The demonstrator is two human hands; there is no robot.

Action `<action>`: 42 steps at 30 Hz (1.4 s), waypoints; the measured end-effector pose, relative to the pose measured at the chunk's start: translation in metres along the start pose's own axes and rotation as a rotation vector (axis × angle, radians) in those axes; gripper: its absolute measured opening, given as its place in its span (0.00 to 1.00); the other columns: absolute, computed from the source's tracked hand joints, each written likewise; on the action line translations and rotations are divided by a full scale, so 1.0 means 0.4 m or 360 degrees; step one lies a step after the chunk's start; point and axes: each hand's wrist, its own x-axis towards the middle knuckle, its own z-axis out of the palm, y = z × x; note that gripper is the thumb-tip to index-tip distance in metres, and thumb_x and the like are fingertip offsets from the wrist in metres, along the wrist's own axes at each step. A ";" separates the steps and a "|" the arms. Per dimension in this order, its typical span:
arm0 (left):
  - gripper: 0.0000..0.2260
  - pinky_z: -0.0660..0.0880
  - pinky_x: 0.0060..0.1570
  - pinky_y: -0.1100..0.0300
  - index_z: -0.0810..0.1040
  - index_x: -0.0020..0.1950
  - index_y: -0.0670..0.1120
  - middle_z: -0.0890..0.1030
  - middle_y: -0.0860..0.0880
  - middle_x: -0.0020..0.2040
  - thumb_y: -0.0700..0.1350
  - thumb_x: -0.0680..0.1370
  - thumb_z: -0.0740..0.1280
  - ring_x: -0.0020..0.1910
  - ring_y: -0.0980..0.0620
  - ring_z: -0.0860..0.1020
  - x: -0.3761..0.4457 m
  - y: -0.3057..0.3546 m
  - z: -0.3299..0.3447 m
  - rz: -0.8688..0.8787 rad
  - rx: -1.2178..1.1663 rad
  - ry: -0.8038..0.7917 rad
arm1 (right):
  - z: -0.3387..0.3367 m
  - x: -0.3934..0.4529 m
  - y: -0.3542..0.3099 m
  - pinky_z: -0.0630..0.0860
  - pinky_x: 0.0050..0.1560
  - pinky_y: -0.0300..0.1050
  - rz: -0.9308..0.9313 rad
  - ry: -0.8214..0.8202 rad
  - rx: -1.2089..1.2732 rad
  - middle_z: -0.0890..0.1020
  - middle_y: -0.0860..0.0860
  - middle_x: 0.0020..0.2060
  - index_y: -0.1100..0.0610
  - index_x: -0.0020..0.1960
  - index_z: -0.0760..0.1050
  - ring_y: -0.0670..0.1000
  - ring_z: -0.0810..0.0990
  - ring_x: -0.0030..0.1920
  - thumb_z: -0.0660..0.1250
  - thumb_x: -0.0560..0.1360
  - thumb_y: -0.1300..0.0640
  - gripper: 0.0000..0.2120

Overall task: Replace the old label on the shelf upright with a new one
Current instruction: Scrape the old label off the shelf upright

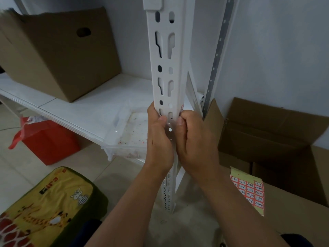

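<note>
Left hand (160, 138) curls round the white shelf upright (166, 72) while right hand (193, 139) pinches a red-printed label (181, 108) at its edge — whether peeling or sticking can't be told, sticker sheet (249, 191) waiting nearby

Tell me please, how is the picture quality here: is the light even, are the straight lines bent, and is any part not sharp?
Head view: the light is soft and dim, without glare or hard shadows; the wide lens bends the shelf upright and the second post so they lean; the hands and the label sheet are fairly sharp; the cushion at the edge looks softer.
</note>
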 end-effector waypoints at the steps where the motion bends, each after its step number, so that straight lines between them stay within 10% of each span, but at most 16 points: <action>1: 0.23 0.78 0.46 0.64 0.67 0.68 0.40 0.79 0.46 0.55 0.50 0.77 0.50 0.52 0.52 0.80 0.000 0.000 0.001 -0.0007 -0.0008 0.0006 | 0.002 0.000 0.000 0.71 0.36 0.24 0.0002 0.0015 -0.0020 0.80 0.53 0.41 0.58 0.49 0.71 0.47 0.76 0.37 0.58 0.80 0.53 0.09; 7: 0.19 0.77 0.46 0.63 0.68 0.63 0.42 0.79 0.48 0.51 0.48 0.77 0.50 0.50 0.55 0.79 0.003 -0.001 0.001 0.0025 -0.0011 0.0023 | -0.002 -0.001 -0.002 0.74 0.39 0.38 0.0180 -0.0026 0.0196 0.79 0.54 0.39 0.61 0.47 0.73 0.48 0.74 0.40 0.55 0.81 0.54 0.13; 21: 0.18 0.77 0.43 0.64 0.68 0.61 0.40 0.78 0.46 0.48 0.48 0.77 0.50 0.46 0.54 0.78 0.002 0.002 0.002 0.0051 0.0016 -0.0005 | -0.016 0.012 -0.032 0.77 0.41 0.35 0.0553 -0.0189 0.0594 0.77 0.48 0.41 0.54 0.46 0.71 0.46 0.77 0.43 0.56 0.80 0.56 0.07; 33: 0.17 0.75 0.40 0.67 0.67 0.60 0.39 0.77 0.49 0.45 0.46 0.77 0.50 0.42 0.61 0.77 0.000 0.007 0.008 0.0067 -0.0030 -0.0024 | -0.036 0.030 -0.048 0.78 0.44 0.36 0.1009 -0.0254 0.1110 0.79 0.56 0.44 0.66 0.45 0.73 0.53 0.79 0.48 0.59 0.80 0.62 0.09; 42: 0.16 0.75 0.41 0.66 0.68 0.59 0.40 0.77 0.50 0.45 0.46 0.77 0.50 0.42 0.60 0.77 0.004 0.006 0.008 0.0057 -0.0030 -0.0003 | -0.048 0.035 -0.067 0.77 0.38 0.45 0.0939 -0.0223 0.1024 0.76 0.55 0.38 0.60 0.44 0.72 0.53 0.76 0.37 0.60 0.80 0.60 0.07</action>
